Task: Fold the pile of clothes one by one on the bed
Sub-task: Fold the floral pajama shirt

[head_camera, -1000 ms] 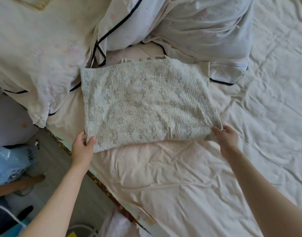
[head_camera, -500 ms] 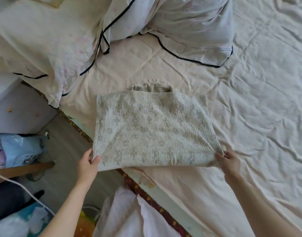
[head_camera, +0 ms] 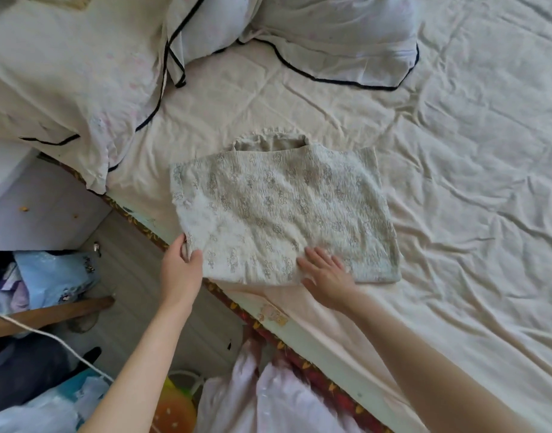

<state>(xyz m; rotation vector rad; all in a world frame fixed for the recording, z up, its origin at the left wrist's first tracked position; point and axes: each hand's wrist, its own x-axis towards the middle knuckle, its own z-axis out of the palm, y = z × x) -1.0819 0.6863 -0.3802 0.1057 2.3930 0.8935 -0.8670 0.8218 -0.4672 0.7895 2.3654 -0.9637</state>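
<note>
**Flattening the fold at the bed's near edge**

Your left hand (head_camera: 180, 270) pinched the near-left corner of the pale, crinkled, flower-printed garment (head_camera: 281, 214); your right hand (head_camera: 326, 271) lay flat, fingers spread, on its near hem. It sat folded by the cream-sheeted bed's (head_camera: 456, 214) near edge. Smoothing outward was probably best, with that corner kept taut.

Left hand (head_camera: 181, 267) pinching with curled fingers, right hand (head_camera: 326, 273) flat, fingers straight
</note>
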